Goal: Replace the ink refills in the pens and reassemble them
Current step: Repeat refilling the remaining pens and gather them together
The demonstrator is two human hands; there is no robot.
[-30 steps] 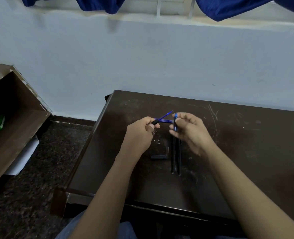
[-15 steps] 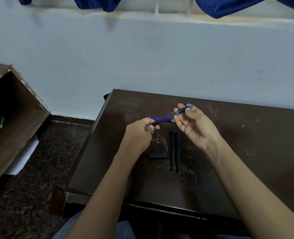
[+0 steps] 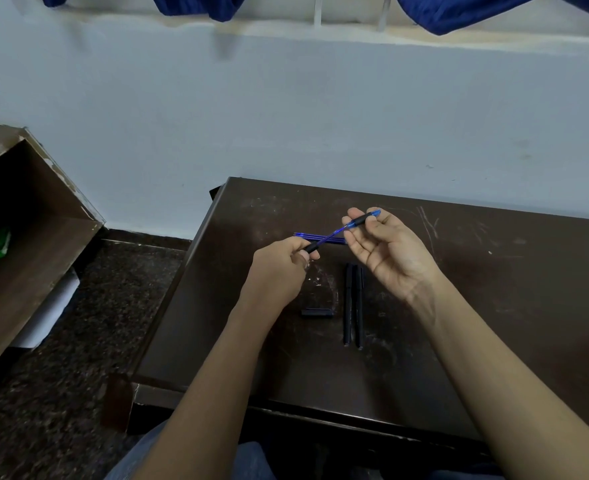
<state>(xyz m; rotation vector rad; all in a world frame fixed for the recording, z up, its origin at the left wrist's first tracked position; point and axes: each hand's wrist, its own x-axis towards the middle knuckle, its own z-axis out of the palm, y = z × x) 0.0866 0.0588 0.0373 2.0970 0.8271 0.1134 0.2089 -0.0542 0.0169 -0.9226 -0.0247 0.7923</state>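
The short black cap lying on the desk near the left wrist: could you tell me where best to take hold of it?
Pinch the black cap across its two long sides, coming straight down from above. It lies flat and crosswise on the desk, apart from the two black pens to its right, so both sides are free.

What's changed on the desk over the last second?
The right hand lifted the blue front piece up and away from the two black pens, onto the refill tip held by the left hand. Spare refills, the black cap and both black pens stayed put.
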